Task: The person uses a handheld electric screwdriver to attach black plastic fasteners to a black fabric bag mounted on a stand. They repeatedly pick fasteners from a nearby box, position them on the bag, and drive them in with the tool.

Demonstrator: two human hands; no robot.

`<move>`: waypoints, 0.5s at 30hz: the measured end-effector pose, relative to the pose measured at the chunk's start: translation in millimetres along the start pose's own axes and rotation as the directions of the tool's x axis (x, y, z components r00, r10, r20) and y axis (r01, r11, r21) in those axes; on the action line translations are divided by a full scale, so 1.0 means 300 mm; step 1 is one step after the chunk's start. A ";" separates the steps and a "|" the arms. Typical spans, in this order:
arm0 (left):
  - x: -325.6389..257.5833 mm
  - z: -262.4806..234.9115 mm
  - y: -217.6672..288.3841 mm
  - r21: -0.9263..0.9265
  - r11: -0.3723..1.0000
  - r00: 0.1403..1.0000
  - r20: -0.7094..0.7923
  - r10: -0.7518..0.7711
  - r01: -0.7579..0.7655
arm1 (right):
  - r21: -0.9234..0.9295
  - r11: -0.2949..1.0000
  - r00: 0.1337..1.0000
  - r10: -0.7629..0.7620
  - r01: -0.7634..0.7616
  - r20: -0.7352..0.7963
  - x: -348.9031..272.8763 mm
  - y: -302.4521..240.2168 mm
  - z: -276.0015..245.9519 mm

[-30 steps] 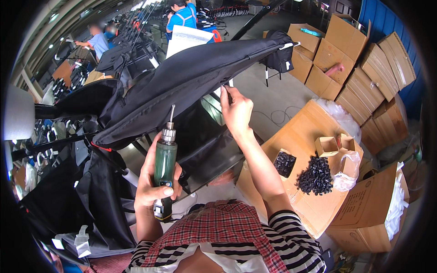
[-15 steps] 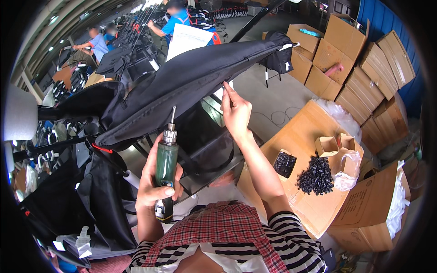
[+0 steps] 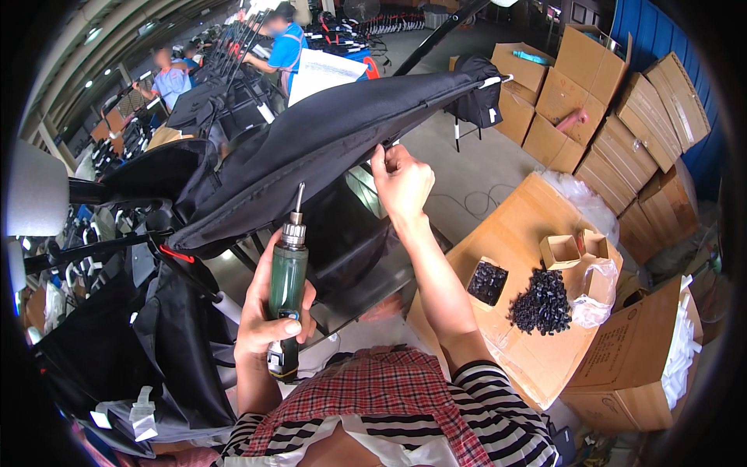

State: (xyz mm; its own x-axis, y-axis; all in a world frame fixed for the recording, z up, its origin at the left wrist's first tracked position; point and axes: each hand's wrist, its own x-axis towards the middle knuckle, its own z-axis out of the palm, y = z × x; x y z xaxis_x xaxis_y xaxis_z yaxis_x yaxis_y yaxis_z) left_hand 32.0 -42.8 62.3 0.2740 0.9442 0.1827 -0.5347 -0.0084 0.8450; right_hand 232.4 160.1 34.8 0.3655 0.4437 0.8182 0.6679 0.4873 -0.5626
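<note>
A black fabric cover (image 3: 311,148) is stretching across 11 o'clock. A cardboard sheet (image 3: 506,233) is lying at 4 o'clock. A green screwdriver (image 3: 289,272) is occupying 8 o'clock, the left hand (image 3: 260,319) wrapping round it. At 1 o'clock the right hand (image 3: 405,187) is curling at the cover's lower edge, leaving unclear whether it is pinching anything. Small black pieces (image 3: 542,303) are lying on the sheet.

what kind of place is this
Probably a factory assembly floor: the left hand holds a green power screwdriver, a heap of small black parts lies on a cardboard surface, and another person stands among rows of equipment behind.
</note>
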 end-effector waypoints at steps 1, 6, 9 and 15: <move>0.000 -0.003 0.000 0.003 1.000 1.000 0.006 0.000 0.000 | -0.024 1.000 1.000 -0.007 0.007 -0.011 0.003 -0.001 -0.001; 0.002 -0.006 0.002 0.020 1.000 1.000 0.023 -0.005 0.005 | -0.044 0.996 0.997 0.073 -0.072 0.014 0.014 0.036 -0.007; 0.003 -0.003 0.003 0.029 1.000 1.000 0.018 -0.009 0.009 | -0.080 0.990 0.992 0.121 -0.117 0.041 0.029 0.036 -0.004; 0.007 0.001 0.001 0.015 1.000 1.000 0.015 -0.012 0.012 | -0.042 0.968 0.961 0.252 -0.248 0.116 0.080 0.021 0.020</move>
State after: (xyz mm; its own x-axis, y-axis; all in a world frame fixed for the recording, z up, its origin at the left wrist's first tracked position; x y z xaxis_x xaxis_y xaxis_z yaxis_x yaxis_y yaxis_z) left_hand 32.8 -40.8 63.0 0.2926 0.9391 0.1800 -0.5197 -0.0018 0.8544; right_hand 241.6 178.3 50.3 0.4442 0.6361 0.6310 0.5827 0.3298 -0.7427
